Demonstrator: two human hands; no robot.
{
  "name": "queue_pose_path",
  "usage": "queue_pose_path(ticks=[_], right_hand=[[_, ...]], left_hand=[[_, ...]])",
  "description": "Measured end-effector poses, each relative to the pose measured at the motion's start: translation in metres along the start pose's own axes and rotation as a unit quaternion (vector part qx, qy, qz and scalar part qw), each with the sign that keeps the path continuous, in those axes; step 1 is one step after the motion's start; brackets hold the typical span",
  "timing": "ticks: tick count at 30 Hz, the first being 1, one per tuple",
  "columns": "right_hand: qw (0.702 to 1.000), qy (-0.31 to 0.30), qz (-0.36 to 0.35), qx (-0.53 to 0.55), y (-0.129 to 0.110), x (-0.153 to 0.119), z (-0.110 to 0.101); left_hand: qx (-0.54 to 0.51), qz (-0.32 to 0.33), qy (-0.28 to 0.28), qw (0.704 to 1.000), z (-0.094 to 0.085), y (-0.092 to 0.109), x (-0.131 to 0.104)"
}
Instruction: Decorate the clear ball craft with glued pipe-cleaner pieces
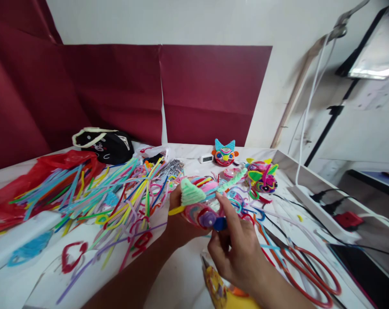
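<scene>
My left hand [173,219] is wrapped round a pipe-cleaner animal head [199,212], raised above the middle of the table. The head has a pale green fuzzy ear [191,193], a second green strip [233,180] standing out to the right, a purple ball-shaped part [209,219] and a blue piece [219,223]. My right hand [234,242] has its thumb and index finger closed at the head's right side, by the blue piece. The exact contact under the right fingers is partly hidden. Below lies a yellow tool with a pointed metal tip [213,283].
Loose pipe cleaners [130,193] cover the left side, beside a red plastic bag [7,201] and a black pouch [106,146]. A finished-looking head with blue ears [225,152], a small digital clock [206,159] and another colourful head [265,180] stand behind. A power strip [326,214] borders the right.
</scene>
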State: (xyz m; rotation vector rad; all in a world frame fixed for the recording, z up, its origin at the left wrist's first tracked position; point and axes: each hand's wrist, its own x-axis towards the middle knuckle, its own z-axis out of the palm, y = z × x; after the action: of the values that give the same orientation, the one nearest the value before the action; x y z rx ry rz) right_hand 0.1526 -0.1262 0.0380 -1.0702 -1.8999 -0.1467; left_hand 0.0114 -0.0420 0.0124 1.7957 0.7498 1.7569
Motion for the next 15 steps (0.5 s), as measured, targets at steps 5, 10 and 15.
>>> queue_pose_path(ticks=[5, 10, 15], right_hand=[[1.0, 0.01, -0.008, -0.001, 0.0, -0.003, 0.0], [0.999, 0.027, -0.027, 0.013, -0.002, -0.004, 0.0], [0.995, 0.073, -0.067, -0.001, -0.004, -0.003, 0.0]], left_hand=[[-0.006, 0.053, 0.0, 0.999, 0.0, 0.005, 0.004], [0.018, 0.058, 0.01, 0.998, -0.003, 0.022, 0.01], [-0.016, 0.119, -0.016, 0.993, -0.001, 0.047, 0.024]])
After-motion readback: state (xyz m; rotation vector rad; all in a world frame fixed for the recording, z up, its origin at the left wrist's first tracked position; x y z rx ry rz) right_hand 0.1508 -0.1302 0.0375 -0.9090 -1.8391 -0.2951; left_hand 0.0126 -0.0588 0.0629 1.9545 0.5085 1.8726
